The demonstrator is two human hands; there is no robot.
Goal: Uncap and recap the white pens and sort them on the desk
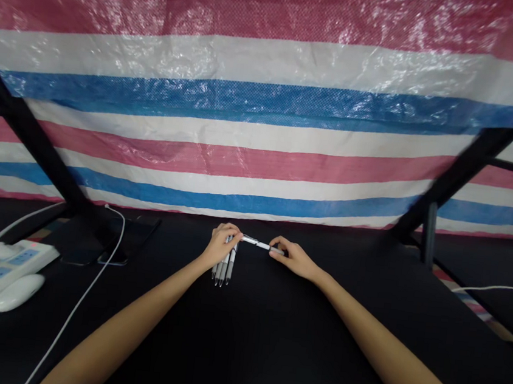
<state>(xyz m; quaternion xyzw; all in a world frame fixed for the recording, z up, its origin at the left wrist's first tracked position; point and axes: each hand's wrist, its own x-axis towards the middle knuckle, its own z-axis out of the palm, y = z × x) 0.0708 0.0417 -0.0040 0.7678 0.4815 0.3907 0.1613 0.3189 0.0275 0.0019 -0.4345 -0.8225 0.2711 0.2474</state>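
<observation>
A white pen (255,242) with a grey grip lies nearly level between my two hands, slightly lower at its right end. My left hand (224,242) has its thumb and fingers closed at the pen's left end. Around the grey end, my right hand (293,258) pinches with thumb and fingers. Beneath my left hand several more white and grey pens (224,267) lie side by side on the black table, tips toward me. Their upper ends are hidden by that hand.
At the left stand a white power strip (15,264) with plugs and a white computer mouse (19,293). A white cable (84,299) runs across the black table (240,349). Dark phone-like slabs (112,257) lie by the left black post (54,152). A striped plastic sheet (265,104) hangs behind.
</observation>
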